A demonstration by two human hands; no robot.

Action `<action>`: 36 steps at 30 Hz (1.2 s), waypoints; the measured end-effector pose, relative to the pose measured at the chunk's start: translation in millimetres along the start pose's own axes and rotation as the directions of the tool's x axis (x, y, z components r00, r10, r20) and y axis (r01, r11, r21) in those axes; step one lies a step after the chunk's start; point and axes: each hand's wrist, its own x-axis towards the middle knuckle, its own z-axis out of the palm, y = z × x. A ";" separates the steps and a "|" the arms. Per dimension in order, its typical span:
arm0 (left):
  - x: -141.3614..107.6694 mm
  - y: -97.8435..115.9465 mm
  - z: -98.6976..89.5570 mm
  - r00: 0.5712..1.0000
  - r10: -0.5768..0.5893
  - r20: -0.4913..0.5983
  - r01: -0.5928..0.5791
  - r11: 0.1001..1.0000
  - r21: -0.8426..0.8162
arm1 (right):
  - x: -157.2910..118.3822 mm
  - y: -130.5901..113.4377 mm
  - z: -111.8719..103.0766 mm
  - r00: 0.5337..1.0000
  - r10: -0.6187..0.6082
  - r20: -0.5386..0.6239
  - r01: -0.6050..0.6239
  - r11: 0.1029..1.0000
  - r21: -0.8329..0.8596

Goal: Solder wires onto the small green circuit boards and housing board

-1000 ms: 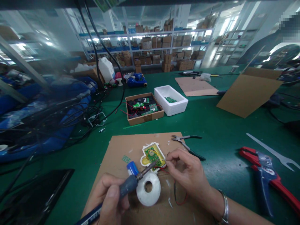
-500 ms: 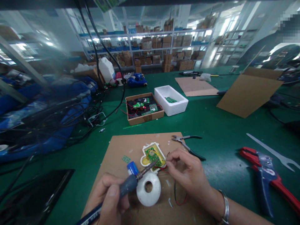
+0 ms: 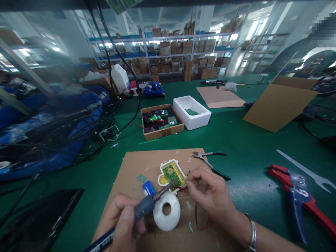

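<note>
My left hand is closed around a soldering iron, whose tip meets a green circuit board. That board sits in a white-rimmed, yellow-lined housing. At the housing's right edge, the thumb and forefinger of my right hand are pinched on a thin wire. Red and black wires trail below that hand. Under the iron lies a white ring-shaped spool, with a blue cylinder behind it. A small green board piece rests to the left.
A brown cardboard sheet lies under the work. Cutting pliers, a red-and-blue crimping tool and a spanner are at right. Behind stand a cardboard box of parts and a white foam box. Black cables hang at left.
</note>
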 end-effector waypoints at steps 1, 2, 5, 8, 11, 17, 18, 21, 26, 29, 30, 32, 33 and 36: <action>0.6 0.0 -0.3 1.000 0.002 -0.004 -0.002 1.000 0.003 | 0.3 0.3 0.1 1.000 0.001 -0.001 -0.001 1.000 0.001; 1.1 -0.1 -0.8 1.000 0.004 -0.004 -0.004 1.000 0.010 | 0.5 0.7 0.1 1.000 0.003 -0.001 -0.003 1.000 0.004; 2.0 -1.6 -3.0 1.000 0.020 -0.011 -0.019 1.000 0.022 | 0.2 1.2 -0.3 1.000 0.003 0.001 -0.003 1.000 0.004; 1.7 -4.0 -5.3 1.000 -0.004 -0.009 0.004 1.000 0.017 | 0.0 0.4 -0.8 1.000 -0.010 0.002 0.010 1.000 0.006; 0.5 -5.7 -6.3 1.000 -0.019 -0.004 0.019 1.000 0.008 | 1.2 -0.9 -0.8 1.000 -0.023 -0.010 0.024 1.000 0.014; 0.1 -3.7 -2.8 0.998 -0.063 -0.026 0.064 0.998 0.000 | 2.2 -0.1 -0.1 1.000 -0.019 0.000 0.019 1.000 0.015; 0.6 -3.5 -2.6 0.998 -0.061 -0.026 0.061 0.998 0.002 | 1.7 0.3 -0.1 1.000 -0.019 0.000 0.019 1.000 0.014; 1.9 -4.1 -4.1 0.999 -0.033 -0.016 0.033 0.999 0.013 | 0.1 0.7 -0.4 1.000 -0.022 -0.006 0.022 1.000 0.015; 1.8 -4.6 -6.9 0.999 -0.051 -0.011 0.051 0.999 0.008 | 0.5 0.3 0.2 1.000 -0.020 -0.008 0.020 1.000 0.013; 1.5 -4.1 -4.6 0.998 -0.064 -0.025 0.064 0.998 0.011 | 1.7 -0.1 0.6 1.000 -0.022 -0.009 0.022 1.000 0.015; 1.3 -3.9 -3.6 0.998 -0.059 -0.028 0.060 0.998 0.015 | 1.9 -0.2 0.6 1.000 -0.020 -0.007 0.020 1.000 0.015; 0.6 -3.4 -2.2 0.999 -0.041 -0.027 0.042 0.999 0.025 | 1.9 -0.4 0.4 1.000 -0.015 -0.005 0.015 1.000 0.013; 0.3 -3.2 -1.9 0.999 -0.039 -0.019 0.040 0.999 0.026 | 1.7 -0.5 0.1 1.000 -0.015 -0.006 0.015 1.000 0.010; -0.8 -2.5 -2.2 0.999 -0.041 -0.010 0.041 0.999 0.022 | 1.2 -1.2 -0.9 1.000 -0.022 -0.010 0.022 1.000 0.001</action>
